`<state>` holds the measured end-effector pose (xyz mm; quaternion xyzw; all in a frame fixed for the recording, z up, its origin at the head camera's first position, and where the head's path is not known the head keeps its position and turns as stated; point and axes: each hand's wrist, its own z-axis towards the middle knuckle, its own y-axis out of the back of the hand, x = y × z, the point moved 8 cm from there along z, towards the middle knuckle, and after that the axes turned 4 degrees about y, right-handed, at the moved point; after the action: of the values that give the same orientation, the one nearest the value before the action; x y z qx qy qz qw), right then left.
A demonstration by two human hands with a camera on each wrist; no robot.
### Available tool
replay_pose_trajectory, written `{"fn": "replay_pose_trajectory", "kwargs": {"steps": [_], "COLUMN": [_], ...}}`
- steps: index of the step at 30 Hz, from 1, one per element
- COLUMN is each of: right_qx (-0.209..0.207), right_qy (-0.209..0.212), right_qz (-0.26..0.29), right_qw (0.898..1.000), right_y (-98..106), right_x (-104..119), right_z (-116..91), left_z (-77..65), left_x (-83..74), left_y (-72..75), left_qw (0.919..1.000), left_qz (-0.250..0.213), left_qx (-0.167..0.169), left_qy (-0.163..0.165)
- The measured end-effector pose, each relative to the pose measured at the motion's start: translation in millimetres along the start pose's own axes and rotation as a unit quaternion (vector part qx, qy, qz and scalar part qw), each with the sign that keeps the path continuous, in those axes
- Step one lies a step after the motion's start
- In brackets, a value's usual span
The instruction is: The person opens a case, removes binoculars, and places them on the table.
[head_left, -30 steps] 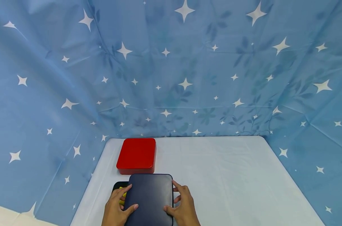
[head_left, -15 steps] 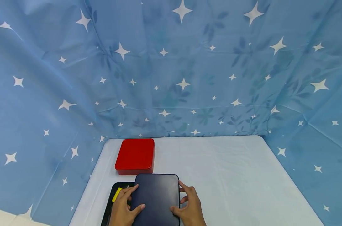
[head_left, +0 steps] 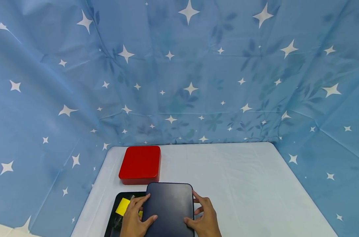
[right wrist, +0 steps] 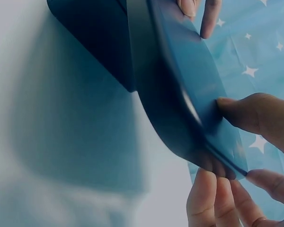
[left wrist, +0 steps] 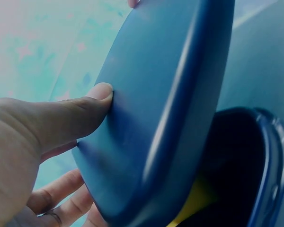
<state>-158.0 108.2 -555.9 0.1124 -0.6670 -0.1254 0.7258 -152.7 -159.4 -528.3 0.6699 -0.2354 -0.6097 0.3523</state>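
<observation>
Both hands hold a dark navy box lid (head_left: 169,207) with rounded corners, raised over the table. My left hand (head_left: 135,217) grips its left edge, thumb on the top face and fingers at the rim. On the opposite edge my right hand (head_left: 203,215) pinches it the same way, as the right wrist view shows with thumb above and fingertips below. Under and to the left of the lid stands the open dark box (head_left: 110,221). A yellow piece (head_left: 123,206) and some dark or clear items lie inside it, partly hidden by the left hand and the lid.
A red closed tin (head_left: 140,164) stands behind the dark box at the table's back left. White cloth covers the table (head_left: 241,191). A blue curtain (head_left: 179,72) with white stars hangs along the back and both sides.
Both hands have moved the lid to the right, uncovering more of the open box and its yellow piece. The view has shifted slightly; the red tin stays in place.
</observation>
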Motion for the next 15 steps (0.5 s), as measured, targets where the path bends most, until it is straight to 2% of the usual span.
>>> {"fn": "replay_pose_trajectory", "kwargs": {"steps": [15], "right_qx": [-0.01], "right_qy": [-0.03], "right_qz": [-0.018], "right_qw": [0.999], "right_y": [21.2], "right_x": [-6.3], "right_z": [-0.7], "left_z": [-0.8], "left_x": [-12.4], "left_y": [-15.0], "left_qw": [0.9999], "left_qz": [-0.002], "left_qx": [0.009], "left_qy": [-0.013]}}
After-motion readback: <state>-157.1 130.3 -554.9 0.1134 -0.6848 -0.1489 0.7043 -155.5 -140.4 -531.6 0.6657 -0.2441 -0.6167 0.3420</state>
